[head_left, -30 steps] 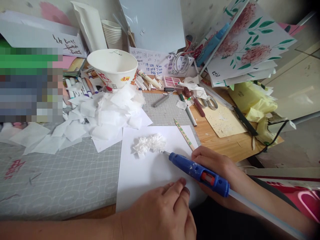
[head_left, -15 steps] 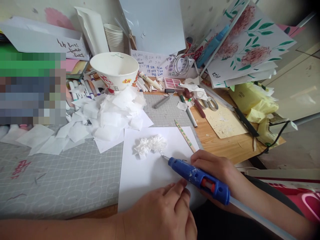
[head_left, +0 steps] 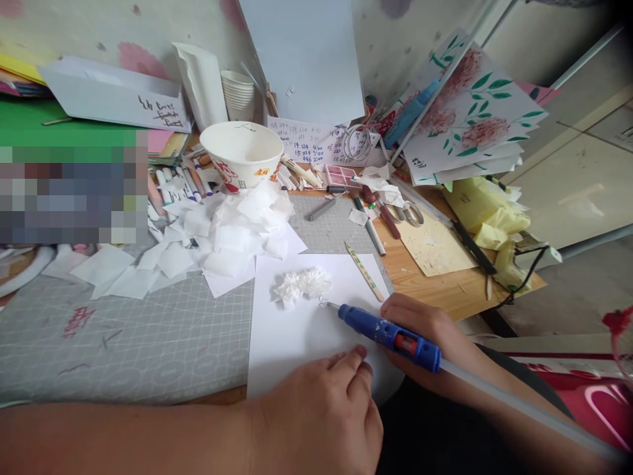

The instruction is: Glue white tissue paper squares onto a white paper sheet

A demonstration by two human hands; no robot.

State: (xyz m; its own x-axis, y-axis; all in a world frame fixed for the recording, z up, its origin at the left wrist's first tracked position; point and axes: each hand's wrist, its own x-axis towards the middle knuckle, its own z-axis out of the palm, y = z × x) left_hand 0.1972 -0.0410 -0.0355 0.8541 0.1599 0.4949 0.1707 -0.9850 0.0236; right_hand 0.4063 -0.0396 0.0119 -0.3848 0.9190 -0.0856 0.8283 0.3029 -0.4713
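Observation:
My right hand (head_left: 420, 323) is wrapped round a blue hot glue gun (head_left: 383, 330), with a long translucent glue stick (head_left: 489, 382) out of its back end. Its metal tip points left, by a small clear blob of glue (head_left: 323, 301) on a white paper sheet (head_left: 277, 349). Just above the blob lies a clump of crumpled white tissue (head_left: 302, 285). My left hand (head_left: 326, 402) rests on the sheet's near part, fingers extended and slightly bent, with nothing visible in them. A printed flat wooden stick (head_left: 363, 270) lies at the sheet's right edge.
Loose white tissue squares (head_left: 247, 224) are heaped left of the sheet, on a grey cutting mat (head_left: 173, 336). Behind them stand a large paper bowl (head_left: 242, 152) and stacked paper cups (head_left: 237, 95). Markers (head_left: 185, 181), a grey pen (head_left: 324, 208) and scissors (head_left: 405, 214) lie around.
The view has shifted a little. The glue gun's tip has drawn slightly right, away from the tissue clump, and the clear glue shows more plainly. My left hand stays on the sheet.

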